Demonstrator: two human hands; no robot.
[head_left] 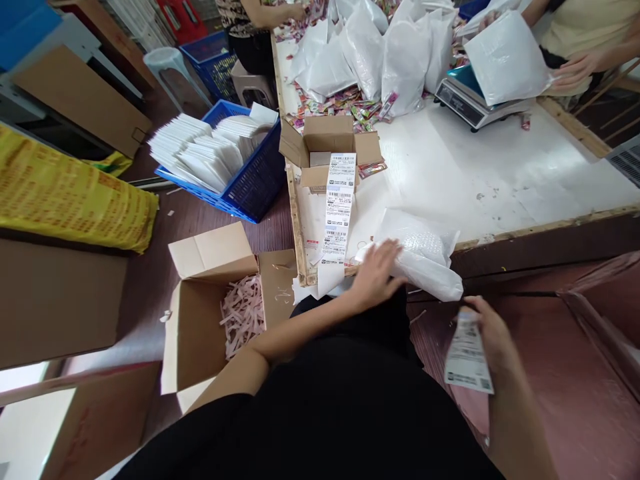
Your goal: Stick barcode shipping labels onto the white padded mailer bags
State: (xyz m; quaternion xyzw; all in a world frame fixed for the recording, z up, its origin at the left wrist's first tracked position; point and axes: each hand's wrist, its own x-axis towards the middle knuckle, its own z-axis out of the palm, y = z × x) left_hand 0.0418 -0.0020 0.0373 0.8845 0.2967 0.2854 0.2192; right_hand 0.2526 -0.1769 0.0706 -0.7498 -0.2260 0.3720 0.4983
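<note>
My left hand [377, 277] rests with its fingers spread at the left side of a white bubble-lined mailer bag [425, 243], which lies over the table's front edge. To the right of the bag, my right hand [493, 333] pinches the top of a printed shipping label [469, 357] that hangs down, slightly blurred. A strip of joined shipping labels [341, 200] runs from a small open carton [327, 137] down to the table corner, left of my left hand.
White filled bags [360, 53] stand over colourful small packets on the table [500, 173]. A co-worker holds a white bag by the scale [470, 100]; another person is at the back. A blue crate [260, 180] of white envelopes and a carton [200, 327] with paper strips sit left.
</note>
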